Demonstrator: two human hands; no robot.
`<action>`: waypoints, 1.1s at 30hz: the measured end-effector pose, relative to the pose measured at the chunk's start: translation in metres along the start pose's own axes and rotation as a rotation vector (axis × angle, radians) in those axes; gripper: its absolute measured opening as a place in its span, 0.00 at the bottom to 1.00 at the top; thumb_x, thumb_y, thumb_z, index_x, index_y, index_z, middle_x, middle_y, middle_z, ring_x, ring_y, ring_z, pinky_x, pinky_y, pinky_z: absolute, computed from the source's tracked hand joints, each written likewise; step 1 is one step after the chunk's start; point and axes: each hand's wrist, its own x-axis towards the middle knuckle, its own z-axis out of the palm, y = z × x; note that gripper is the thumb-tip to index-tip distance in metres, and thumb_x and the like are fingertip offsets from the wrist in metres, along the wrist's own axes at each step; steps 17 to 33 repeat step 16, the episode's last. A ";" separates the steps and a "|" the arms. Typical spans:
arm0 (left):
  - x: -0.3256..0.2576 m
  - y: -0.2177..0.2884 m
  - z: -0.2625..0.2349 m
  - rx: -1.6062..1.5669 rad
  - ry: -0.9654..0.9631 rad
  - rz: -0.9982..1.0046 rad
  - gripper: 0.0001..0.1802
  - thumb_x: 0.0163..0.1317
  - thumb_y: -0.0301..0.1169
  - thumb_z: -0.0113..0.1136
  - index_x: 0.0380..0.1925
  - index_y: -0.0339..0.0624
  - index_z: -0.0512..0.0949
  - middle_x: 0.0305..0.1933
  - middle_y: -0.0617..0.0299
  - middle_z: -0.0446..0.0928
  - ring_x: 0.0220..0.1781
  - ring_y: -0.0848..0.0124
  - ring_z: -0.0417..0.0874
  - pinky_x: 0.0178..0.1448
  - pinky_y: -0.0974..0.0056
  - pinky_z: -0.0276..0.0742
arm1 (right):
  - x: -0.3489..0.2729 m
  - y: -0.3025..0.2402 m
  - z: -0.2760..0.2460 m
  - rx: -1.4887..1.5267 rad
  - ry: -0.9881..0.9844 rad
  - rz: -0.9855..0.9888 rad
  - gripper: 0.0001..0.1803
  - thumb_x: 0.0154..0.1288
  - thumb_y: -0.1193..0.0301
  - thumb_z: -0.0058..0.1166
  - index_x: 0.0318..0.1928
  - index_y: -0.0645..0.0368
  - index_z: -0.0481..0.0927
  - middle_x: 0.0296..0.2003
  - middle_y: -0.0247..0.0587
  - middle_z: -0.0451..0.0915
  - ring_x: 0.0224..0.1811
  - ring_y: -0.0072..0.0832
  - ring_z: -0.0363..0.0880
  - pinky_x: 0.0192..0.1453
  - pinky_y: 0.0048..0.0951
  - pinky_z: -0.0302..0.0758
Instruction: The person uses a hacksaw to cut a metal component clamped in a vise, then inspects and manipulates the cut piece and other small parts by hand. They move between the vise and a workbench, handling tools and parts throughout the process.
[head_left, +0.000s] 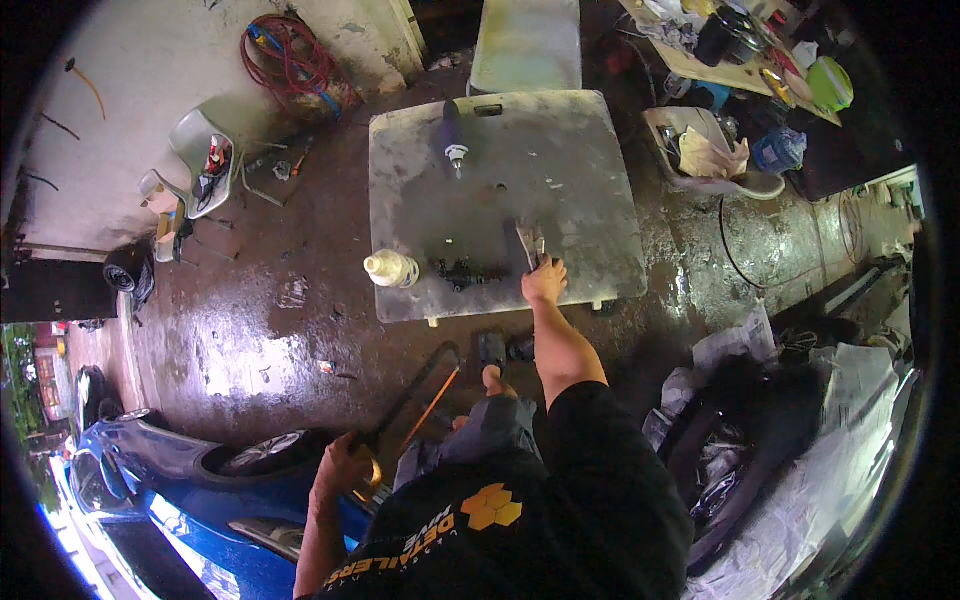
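My left hand (pixel 345 465) is closed round the handle of a hacksaw (pixel 432 405), which has a black frame and an orange blade. It hangs low beside my legs, off the near side of the table. My right hand (pixel 545 283) is over the near edge of the grey, stained table (pixel 590 200), its fingers closed on a flat greyish piece (pixel 529 242); its exact kind is unclear. To the left of that hand lies a small black part (pixel 465 273) on a dark patch. A cream-coloured bottle (pixel 390 268) stands at the table's near left corner.
A dark bottle with a white nozzle (pixel 456 150) is at the table's far side. Behind is another pale table (pixel 525 50). Chairs (pixel 208 160) flank the table, the right one (pixel 715 180) loaded with paper. A blue car (pixel 190 470) is at lower left; a covered dark part (pixel 750 440) lies right.
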 end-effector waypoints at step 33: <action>0.024 0.109 -0.079 0.009 -0.146 -0.058 0.22 0.53 0.28 0.64 0.50 0.37 0.85 0.46 0.46 0.88 0.52 0.55 0.91 0.57 0.53 0.83 | -0.064 -0.187 -0.356 1.648 0.030 -0.734 0.18 0.72 0.63 0.64 0.52 0.65 0.82 0.47 0.49 0.85 0.44 0.37 0.84 0.52 0.42 0.80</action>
